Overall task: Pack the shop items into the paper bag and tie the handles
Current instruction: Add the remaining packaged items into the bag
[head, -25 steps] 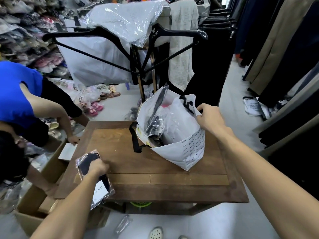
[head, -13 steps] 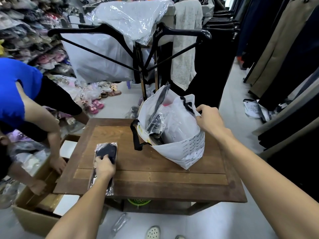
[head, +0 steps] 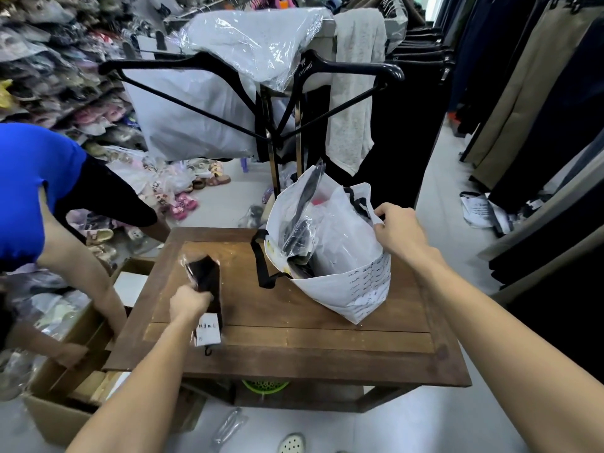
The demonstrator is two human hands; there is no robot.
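Head view of a packing step at a wooden desk in a clothing shop. The white paper bag stood on the far right part of the desk, leaning away and to the right, its mouth open and already filled with plastic-wrapped items, one dark packet rising above the rim. One black handle hung down the bag's left side onto the desk. The right hand pinched the bag's right rim between thumb and curled fingers, next to the other black handle. The left hand gripped a dark item in a clear sleeve, fingers curled round it, near the desk's left side and well apart from the bag; a white label showed at the packet's near end. Whether the packet touched the desk could not be told. At left, another person in a blue top reached into a cardboard box on the floor. Behind the desk stood a rack with black hangers and wrapped garments
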